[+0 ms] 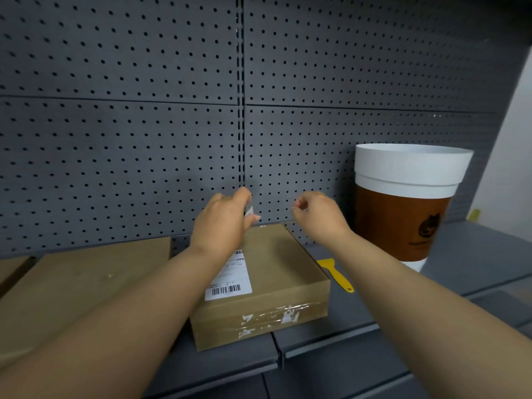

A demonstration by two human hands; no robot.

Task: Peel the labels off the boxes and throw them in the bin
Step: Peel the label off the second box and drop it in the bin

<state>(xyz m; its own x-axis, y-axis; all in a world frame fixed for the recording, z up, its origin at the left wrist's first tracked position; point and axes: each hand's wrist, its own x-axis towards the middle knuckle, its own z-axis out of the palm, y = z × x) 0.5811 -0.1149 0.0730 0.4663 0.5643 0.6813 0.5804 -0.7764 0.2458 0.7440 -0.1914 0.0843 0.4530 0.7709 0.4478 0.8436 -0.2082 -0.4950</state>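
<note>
A brown cardboard box [276,272] lies on the grey shelf, with a white barcode label [230,279] stuck on its top and torn tape on its front. Above the box's far edge, my left hand [223,220] pinches a small white scrap of label [250,210] between thumb and fingers. To the right of it, my right hand [316,211] hovers with its fingers curled together; whether they hold a tiny piece I cannot tell. A bin shaped like a big coffee cup [403,197], white on top and brown below, stands at the right.
A yellow plastic scraper [335,273] lies on the shelf [460,254] between the box and the bin. A larger flat cardboard box [86,277] sits at the left. A grey pegboard wall [144,110] closes off the back.
</note>
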